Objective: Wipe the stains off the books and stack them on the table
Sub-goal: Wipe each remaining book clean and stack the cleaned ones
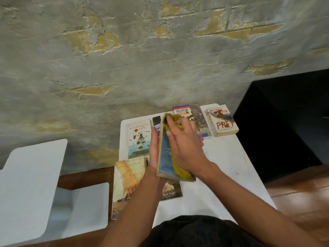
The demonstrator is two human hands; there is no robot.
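My left hand (154, 150) holds a blue paperback (165, 157) tilted up above the white table (231, 168), gripping its left edge. My right hand (185, 145) presses a yellow cloth (178, 168) flat against the book's cover. On the table lie stained books: "Summer Sisters" (138, 138), a Philippine legislature book (195, 120) and "Prey" (222, 120). "Crossing on the Paris" (126, 182) lies at the near left, and a Mark Twain book (170, 190) shows under my left wrist. A dark book (156, 122) is partly hidden behind the held one.
A plastered wall (124, 59) rises right behind the table. White chairs (32, 184) stand to the left, a black cabinet (284, 122) to the right, and wooden floor (299, 196) shows at the near right.
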